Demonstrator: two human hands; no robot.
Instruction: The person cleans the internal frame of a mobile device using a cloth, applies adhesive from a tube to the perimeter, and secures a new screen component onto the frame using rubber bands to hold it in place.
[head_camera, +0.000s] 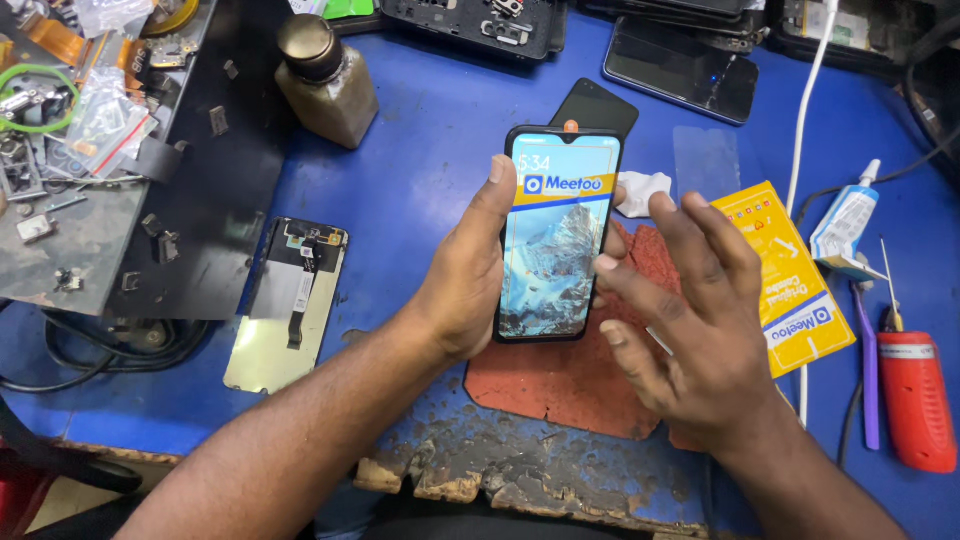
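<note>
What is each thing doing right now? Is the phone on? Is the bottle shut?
Phone: screen lit, held upright.
Left hand: gripping the phone's edge.
Right hand: open, fingers spread, holding nothing.
Bottle: capped, standing.
Loose screen panel: lying flat, back side up.
Glue tube: lying down, cap on.

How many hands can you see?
2. The left hand holds a lit phone upright above the blue table; the right hand hovers open beside it.

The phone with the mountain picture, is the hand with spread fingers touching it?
Cannot tell. In the head view the right hand hovers beside the phone; its fingertips meet the edge with no plain gap.
</note>
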